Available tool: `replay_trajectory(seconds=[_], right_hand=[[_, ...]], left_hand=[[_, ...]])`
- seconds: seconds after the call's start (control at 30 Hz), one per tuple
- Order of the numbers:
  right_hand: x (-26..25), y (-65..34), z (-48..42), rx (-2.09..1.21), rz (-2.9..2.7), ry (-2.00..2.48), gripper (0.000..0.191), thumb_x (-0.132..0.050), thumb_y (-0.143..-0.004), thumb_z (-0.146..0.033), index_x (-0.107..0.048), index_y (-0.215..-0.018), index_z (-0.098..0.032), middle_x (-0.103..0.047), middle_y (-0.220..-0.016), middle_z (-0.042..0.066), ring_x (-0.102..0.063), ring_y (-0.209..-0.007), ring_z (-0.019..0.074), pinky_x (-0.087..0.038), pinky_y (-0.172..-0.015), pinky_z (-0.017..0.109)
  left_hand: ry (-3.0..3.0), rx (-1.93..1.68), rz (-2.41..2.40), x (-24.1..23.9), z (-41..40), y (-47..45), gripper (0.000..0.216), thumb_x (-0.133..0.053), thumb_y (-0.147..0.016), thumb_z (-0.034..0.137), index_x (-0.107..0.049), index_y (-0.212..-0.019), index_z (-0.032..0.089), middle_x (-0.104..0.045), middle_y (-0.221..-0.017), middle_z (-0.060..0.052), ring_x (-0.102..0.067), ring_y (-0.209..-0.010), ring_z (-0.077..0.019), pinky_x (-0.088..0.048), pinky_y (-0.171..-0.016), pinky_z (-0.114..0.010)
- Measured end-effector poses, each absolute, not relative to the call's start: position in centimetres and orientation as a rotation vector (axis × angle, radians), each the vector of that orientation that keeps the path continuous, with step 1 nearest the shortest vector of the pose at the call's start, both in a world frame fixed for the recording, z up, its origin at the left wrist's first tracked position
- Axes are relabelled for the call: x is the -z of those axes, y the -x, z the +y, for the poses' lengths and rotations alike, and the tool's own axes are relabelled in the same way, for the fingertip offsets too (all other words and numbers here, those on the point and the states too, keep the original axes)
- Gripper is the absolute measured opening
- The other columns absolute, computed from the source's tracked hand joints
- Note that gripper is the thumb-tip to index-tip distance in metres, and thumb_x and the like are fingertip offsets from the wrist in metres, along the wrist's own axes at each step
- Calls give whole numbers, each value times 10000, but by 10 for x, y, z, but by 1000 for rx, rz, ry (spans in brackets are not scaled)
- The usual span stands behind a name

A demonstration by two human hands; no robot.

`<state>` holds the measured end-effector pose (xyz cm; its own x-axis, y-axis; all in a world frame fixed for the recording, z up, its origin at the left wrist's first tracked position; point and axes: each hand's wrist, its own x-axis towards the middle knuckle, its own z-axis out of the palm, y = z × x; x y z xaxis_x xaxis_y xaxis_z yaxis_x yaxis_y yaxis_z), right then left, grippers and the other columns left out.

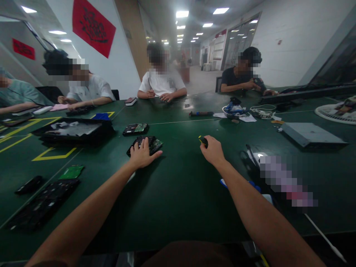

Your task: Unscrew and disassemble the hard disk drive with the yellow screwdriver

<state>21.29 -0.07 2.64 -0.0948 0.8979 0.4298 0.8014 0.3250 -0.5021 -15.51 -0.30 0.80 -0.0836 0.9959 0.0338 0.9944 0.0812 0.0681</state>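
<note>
My left hand [141, 155] lies over a dark electronic device [151, 141], its fingers spread and the thumb stretched out to the right. Part of a green circuit board [157, 145] shows at the device's right side; the rest is under my fingers. Farther right, my right hand [214, 151] is closed around a black-and-yellow tool handle [204, 141]. The tool's other end is hidden in the hand. Just beyond my left hand lies another dark device with a green board [135, 129].
A black tray [75, 133] with pale pieces stands left. Nearer are a dark panel [44, 204], a green board [72, 171] and a black part [29, 184]. At right are a grey metal box [311, 134] and a bowl of parts [235, 110]. Several people sit opposite.
</note>
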Motion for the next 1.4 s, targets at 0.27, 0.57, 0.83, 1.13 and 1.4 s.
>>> replay_trajectory(seconds=[0.27,0.57,0.83,1.13,1.4], right_hand=[[-29,-209,-4,-181,-2014,1713,256,-574,-953,-274,-641,-1182,-184,-680,-1135,119,-668,-944,237,-504,-816,353],[-30,-214,-4,-256,-2047,1991,414,-553,-985,-519,-662,-1208,-188,-654,-1189,173,-694,-999,294,-512,-810,376],[-24,-223,2,-285,-1951,2070,398,-591,-968,-409,-638,-1282,-170,-584,-1284,200,-696,-1056,338,-531,-859,415],[-20,-236,6,-281,-1908,2071,411,-583,-930,-238,-605,-1327,-134,-580,-1267,212,-677,-1062,330,-535,-860,402],[-20,-238,9,-287,-1878,2081,400,-539,-964,-298,-603,-1296,-84,-565,-1253,240,-667,-1048,323,-533,-883,402]], left_hand=[[-2353,-350,1943,-2,-5,56,1299,-379,-743,991,-118,-1671,121,-220,-1705,-231,-126,-1555,-545,-102,-1226,-675],[-2460,-563,1643,11,-11,-44,1291,-475,-744,947,-108,-1671,127,-101,-1723,-247,19,-1564,-552,-5,-1209,-749],[-2406,-565,1704,8,-16,-37,1226,-380,-840,903,-127,-1644,13,-47,-1710,-295,11,-1590,-471,-66,-1275,-619],[-2343,-532,1859,8,1,25,1152,-343,-872,887,-202,-1638,39,-112,-1709,-288,-49,-1592,-465,-129,-1265,-610],[-2332,-654,1995,11,11,64,962,-381,-931,793,-343,-1587,91,-269,-1691,-221,-139,-1602,-388,-147,-1284,-542]])
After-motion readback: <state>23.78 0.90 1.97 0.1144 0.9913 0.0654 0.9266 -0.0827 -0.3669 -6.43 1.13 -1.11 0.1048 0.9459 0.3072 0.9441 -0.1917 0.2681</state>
